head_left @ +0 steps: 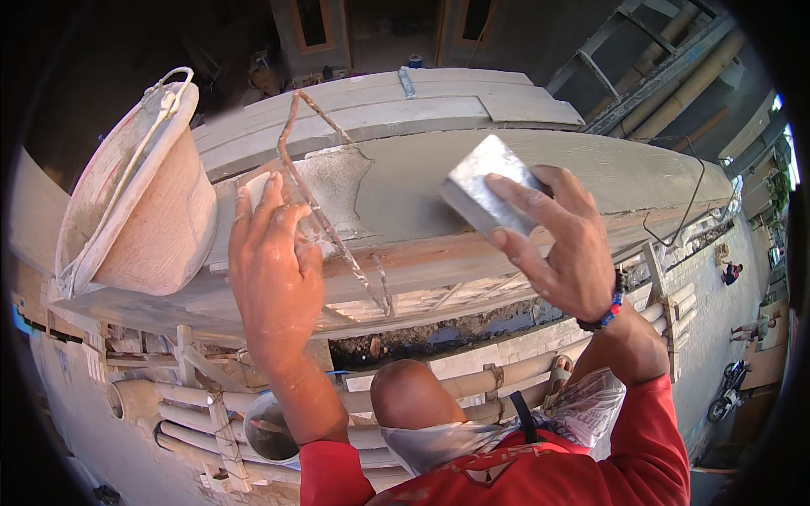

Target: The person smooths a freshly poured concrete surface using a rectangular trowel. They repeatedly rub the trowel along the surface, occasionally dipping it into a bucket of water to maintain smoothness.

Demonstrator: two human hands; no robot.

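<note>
My right hand (565,240) grips a shiny rectangular metal piece (487,179), box-like in shape, fingers on its upper face and thumb along its near edge. It is over a long ledge topped with smooth grey mortar (413,181). My left hand (274,270) is at the ledge's left part, fingers and thumb around a small pale flat piece (260,189), mostly hidden beneath them. Just right of that hand stands a rusty bent rod clamp (295,156), hooked over the ledge. A rougher, paler patch (332,181) shows beside the clamp.
A mortar-smeared bucket (156,223) stands left of my left hand. A wooden board (472,244) edges the ledge, with another bent rod (699,181) at its right. Bamboo scaffold poles (464,386) run below me, above a paved street with people and a motorbike (728,390).
</note>
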